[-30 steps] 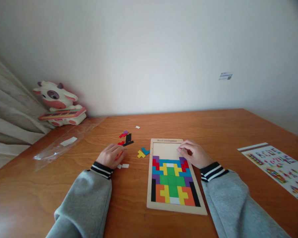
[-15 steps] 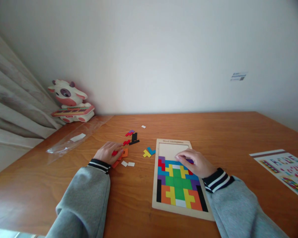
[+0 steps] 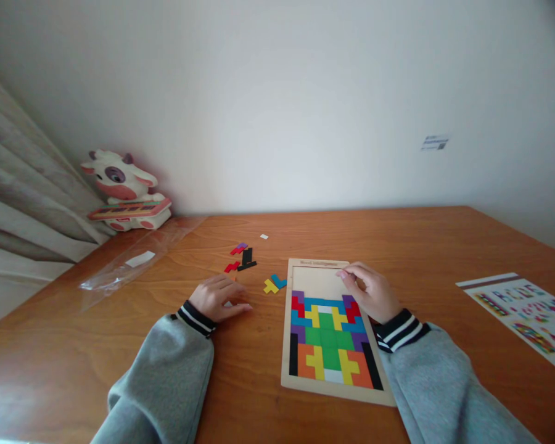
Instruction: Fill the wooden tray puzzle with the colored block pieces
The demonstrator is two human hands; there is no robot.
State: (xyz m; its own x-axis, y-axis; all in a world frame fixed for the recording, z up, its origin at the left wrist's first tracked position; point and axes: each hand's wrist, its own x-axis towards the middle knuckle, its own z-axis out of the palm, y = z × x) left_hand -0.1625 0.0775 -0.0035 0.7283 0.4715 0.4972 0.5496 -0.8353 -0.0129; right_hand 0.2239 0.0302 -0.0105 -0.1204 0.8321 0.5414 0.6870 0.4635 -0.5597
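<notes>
A wooden puzzle board [image 3: 285, 364] lies in front of me, its lower part filled with coloured pieces and its top part bare. My right hand [image 3: 370, 290] is over the board's upper right side, thumb and index finger pressed together; whether something is between them is too small to tell. My left hand [image 3: 218, 297] rests on the table left of the board with its fingers apart, covering some loose pieces. Beside the board lie a yellow piece [image 3: 271, 287] and a blue piece [image 3: 280, 282]. Black pieces [image 3: 247, 256] and a red piece [image 3: 232, 267] lie beyond my left hand.
A clear plastic bag [image 3: 120, 268] lies at the left, near a cow toy with a keyboard [image 3: 132, 209]. A printed sheet [image 3: 527, 314] is at the right. One small white piece [image 3: 264, 237] lies toward the wall [image 3: 305, 111].
My right hand has moved up and away from the placed pieces, uncovering the purple and red ones. My left hand has shifted right over the orange and white pieces. The view has turned slightly.
</notes>
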